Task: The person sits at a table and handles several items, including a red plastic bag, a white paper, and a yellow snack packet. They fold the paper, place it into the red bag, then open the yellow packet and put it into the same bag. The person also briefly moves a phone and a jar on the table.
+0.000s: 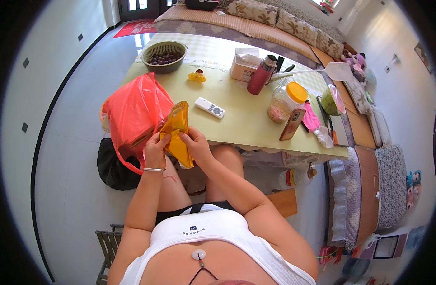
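Note:
My left hand (155, 149) and my right hand (197, 144) are close together at the near edge of the table. Between them they pinch a stack of shiny gold paper (177, 123), folded or creased in the middle, with thumbs on top. A red plastic bag (138, 107) bulges right beside my left hand, over the table's left corner; its contents are mostly hidden. Farther off on the table lies a small yellow object (197, 76), perhaps folded from similar paper. A white remote control (210, 108) rests to the right of the gold paper.
The yellow-green table (237, 126) also bears a basket of dark round fruit (164, 52), a tissue box (241, 69), a red thermos (262, 76), a yellow-lidded jar (280, 104) and an upright phone (292, 125). A black bag (114, 166) is below the red one.

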A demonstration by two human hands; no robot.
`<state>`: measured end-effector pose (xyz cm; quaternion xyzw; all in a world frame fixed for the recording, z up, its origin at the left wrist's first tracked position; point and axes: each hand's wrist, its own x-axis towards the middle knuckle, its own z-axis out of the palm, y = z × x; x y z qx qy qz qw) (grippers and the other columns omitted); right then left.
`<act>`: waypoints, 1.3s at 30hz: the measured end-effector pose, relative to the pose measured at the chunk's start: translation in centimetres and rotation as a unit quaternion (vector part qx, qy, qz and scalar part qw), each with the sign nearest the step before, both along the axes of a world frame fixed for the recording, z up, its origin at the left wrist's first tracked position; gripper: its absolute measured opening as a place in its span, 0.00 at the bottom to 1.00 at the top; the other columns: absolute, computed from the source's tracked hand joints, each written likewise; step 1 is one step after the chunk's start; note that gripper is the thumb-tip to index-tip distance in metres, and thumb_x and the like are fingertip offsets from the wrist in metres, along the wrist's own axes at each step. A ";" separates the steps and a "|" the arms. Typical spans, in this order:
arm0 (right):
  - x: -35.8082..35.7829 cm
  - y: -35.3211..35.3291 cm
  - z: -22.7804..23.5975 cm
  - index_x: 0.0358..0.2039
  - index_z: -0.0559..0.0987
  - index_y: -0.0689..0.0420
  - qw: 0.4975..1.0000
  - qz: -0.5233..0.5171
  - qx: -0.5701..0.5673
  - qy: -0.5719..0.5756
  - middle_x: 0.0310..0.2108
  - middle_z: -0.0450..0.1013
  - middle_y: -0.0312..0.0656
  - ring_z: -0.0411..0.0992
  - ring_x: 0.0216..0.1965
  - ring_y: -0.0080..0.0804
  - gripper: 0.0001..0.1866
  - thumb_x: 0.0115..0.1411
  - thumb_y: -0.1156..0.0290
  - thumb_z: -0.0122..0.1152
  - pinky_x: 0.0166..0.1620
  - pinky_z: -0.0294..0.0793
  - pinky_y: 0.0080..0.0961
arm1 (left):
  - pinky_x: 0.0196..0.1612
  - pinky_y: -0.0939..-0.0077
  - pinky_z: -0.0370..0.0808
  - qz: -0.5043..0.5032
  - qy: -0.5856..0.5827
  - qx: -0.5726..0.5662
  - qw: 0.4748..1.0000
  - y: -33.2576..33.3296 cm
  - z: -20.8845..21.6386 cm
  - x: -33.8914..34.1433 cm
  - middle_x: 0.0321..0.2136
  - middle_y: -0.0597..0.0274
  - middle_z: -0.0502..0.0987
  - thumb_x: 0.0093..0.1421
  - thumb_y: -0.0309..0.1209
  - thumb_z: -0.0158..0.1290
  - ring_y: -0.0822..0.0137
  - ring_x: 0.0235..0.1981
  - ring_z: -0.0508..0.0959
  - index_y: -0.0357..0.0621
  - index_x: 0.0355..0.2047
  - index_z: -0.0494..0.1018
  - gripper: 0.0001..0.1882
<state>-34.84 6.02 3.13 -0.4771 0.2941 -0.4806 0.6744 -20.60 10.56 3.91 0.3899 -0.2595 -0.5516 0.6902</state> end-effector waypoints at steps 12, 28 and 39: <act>-1.3 -0.3 1.3 0.45 0.75 0.61 0.981 0.012 0.136 -0.140 0.39 0.76 0.39 0.76 0.38 0.26 0.13 0.64 0.67 0.59 0.41 0.76 0.23 | 0.44 0.81 0.74 0.023 -0.011 -0.002 1.000 0.0 -0.2 -3.3 0.38 0.62 0.78 0.58 0.22 0.58 0.74 0.37 0.77 0.33 0.44 0.74 0.13; -0.7 -25.6 2.3 0.49 0.75 0.63 0.803 -0.215 -0.237 0.503 0.43 0.76 0.54 0.75 0.44 0.48 0.20 0.57 0.69 0.58 0.49 0.73 0.37 | 0.45 0.81 0.74 0.075 -0.090 0.035 0.993 2.7 1.0 2.0 0.39 0.61 0.78 0.58 0.21 0.56 0.73 0.39 0.78 0.30 0.45 0.74 0.14; 1.7 -33.3 -1.5 0.51 0.74 0.59 0.797 -0.159 -0.183 0.553 0.47 0.75 0.54 0.73 0.49 0.51 0.23 0.58 0.61 0.59 0.53 0.71 0.37 | 0.43 0.82 0.74 0.048 -0.145 0.031 0.988 4.1 2.6 2.5 0.36 0.63 0.79 0.58 0.22 0.57 0.74 0.37 0.77 0.33 0.43 0.74 0.12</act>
